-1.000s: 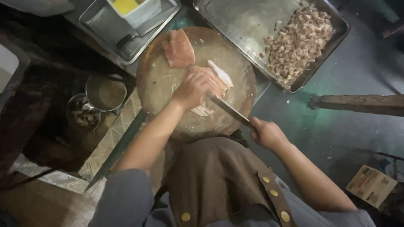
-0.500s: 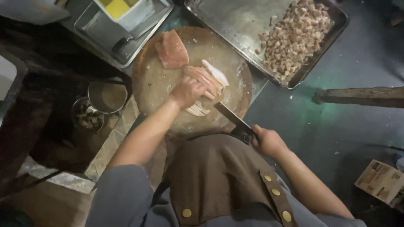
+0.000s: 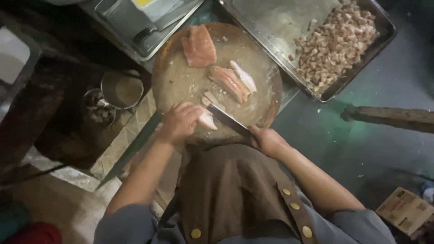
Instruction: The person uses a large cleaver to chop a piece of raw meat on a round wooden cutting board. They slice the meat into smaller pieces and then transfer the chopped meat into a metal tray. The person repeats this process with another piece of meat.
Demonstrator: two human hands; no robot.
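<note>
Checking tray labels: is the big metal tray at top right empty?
No, the big metal tray holds a heap of small diced meat pieces at its right end.
</note>
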